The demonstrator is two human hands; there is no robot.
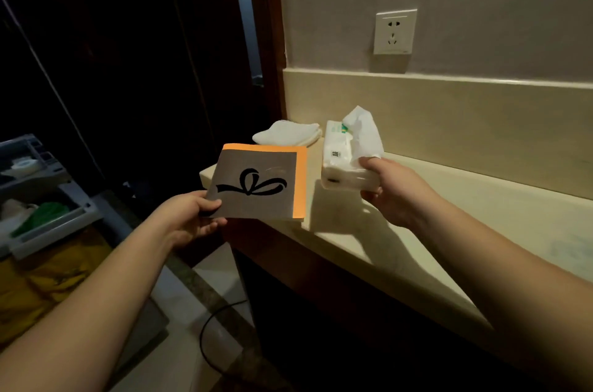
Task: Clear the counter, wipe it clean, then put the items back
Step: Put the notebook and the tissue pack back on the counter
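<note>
Cream stone forms the bench (417, 231) that runs along a wall. Above its near-left corner the left hand (189, 215) pinches a grey and orange card (256, 186) by the lower left corner, thumb on top, the card roughly flat with its black bow drawing facing up. Right of the card, the right hand (394, 189) grips a white tissue pack (346, 163) at its near end, long axis pointing away toward the wall. Behind the card a folded white cloth (288, 133) lies on the bench. Both forearms reach forward.
</note>
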